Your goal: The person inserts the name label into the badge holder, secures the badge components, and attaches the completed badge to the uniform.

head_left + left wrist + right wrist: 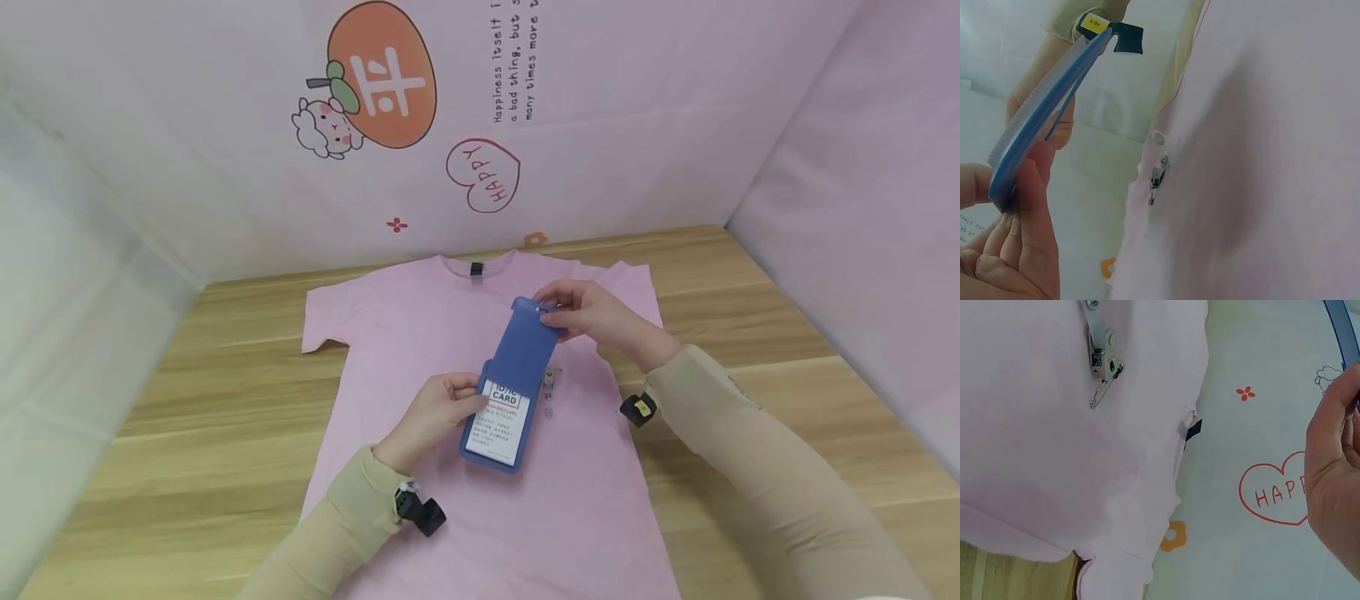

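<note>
There are two hands point(442, 408) point(596, 315), one badge holder point(522, 346), one card point(497, 432), one clip point(1104, 355), one shirt point(408, 350).

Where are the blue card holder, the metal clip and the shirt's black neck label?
Blue card holder point(522, 346): head view, on its plain blue upper part.
Metal clip point(1107, 361): right wrist view, on its metal body.
Black neck label point(477, 269): head view, on its middle.

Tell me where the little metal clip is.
In the head view, the metal clip lies on the pink shirt, just right of the blue card holder, below the right hand.
</note>
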Tool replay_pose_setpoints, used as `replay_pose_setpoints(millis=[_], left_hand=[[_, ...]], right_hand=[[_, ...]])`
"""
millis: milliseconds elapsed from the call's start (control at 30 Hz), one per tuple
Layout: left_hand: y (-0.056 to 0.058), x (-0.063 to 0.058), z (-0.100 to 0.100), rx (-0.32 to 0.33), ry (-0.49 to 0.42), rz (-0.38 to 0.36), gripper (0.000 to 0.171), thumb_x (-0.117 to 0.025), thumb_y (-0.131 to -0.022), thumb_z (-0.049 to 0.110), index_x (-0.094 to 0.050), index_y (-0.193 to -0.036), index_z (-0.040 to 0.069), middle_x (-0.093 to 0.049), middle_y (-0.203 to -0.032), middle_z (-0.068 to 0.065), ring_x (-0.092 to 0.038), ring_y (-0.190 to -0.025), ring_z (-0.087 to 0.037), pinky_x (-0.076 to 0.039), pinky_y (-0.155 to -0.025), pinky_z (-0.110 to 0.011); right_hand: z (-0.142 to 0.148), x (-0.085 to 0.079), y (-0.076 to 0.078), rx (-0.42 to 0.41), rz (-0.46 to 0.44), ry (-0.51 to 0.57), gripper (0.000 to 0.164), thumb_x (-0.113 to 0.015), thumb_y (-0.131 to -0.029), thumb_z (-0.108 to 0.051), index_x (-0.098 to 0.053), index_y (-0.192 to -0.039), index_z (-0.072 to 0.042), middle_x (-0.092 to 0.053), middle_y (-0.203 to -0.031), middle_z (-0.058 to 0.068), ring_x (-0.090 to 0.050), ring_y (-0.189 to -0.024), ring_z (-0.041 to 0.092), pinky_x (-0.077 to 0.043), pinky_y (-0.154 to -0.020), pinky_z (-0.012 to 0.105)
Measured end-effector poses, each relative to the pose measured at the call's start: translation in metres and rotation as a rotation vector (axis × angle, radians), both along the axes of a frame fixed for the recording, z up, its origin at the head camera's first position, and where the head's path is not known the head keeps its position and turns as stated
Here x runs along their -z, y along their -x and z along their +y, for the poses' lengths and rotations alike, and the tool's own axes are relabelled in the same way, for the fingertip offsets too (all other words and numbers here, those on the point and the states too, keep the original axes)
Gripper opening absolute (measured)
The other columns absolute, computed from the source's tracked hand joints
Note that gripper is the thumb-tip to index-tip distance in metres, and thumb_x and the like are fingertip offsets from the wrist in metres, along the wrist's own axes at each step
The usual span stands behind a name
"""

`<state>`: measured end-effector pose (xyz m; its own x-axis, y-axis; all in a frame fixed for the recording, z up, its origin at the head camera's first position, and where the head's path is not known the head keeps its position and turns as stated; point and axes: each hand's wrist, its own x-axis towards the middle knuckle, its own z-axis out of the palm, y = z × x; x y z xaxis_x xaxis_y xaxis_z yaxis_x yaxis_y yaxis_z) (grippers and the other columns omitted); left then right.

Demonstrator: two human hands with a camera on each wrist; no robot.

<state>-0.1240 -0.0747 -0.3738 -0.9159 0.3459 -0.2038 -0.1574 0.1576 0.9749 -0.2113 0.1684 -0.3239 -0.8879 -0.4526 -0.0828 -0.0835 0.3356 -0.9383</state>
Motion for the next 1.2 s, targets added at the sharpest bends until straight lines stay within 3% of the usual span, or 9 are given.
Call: replay_pose_setpoints(millis=[300,1200], left_hand=[[-0.0001,0.0020,-0.0006,0.022,0.012,0.005,0.036,-0.054,-0.089,0.004,-0.055,-0.121,-0.012,-0.067,-0.108,-0.024,-0.064,-0.076,-0.002,-0.052,-0.068,-0.018],[-0.0066,-0.0038,0.0014,0.034,0.013,0.009,0.036,-0.054,-0.089,0.003,-0.054,-0.121,-0.013,-0.068,-0.107,-0.024,-0.064,-0.075,-0.003,-0.052,-0.067,-0.018]], right_hand=[[-0.0023,-0.0016,0.0001,-0.002,0.010,-0.040,0.032,-0.058,-0.091,-0.003,-0.054,-0.121,0.006,-0.063,-0.100,0.013,-0.061,-0.077,0.009,-0.056,-0.069,0.025],[-0.0032,-0.0061,0.0018,-0.011,0.061,-0.152,0.029,-0.059,-0.091,-0.006,-0.057,-0.119,0.001,-0.061,-0.104,0.017,-0.060,-0.085,0.017,-0.057,-0.073,0.030]])
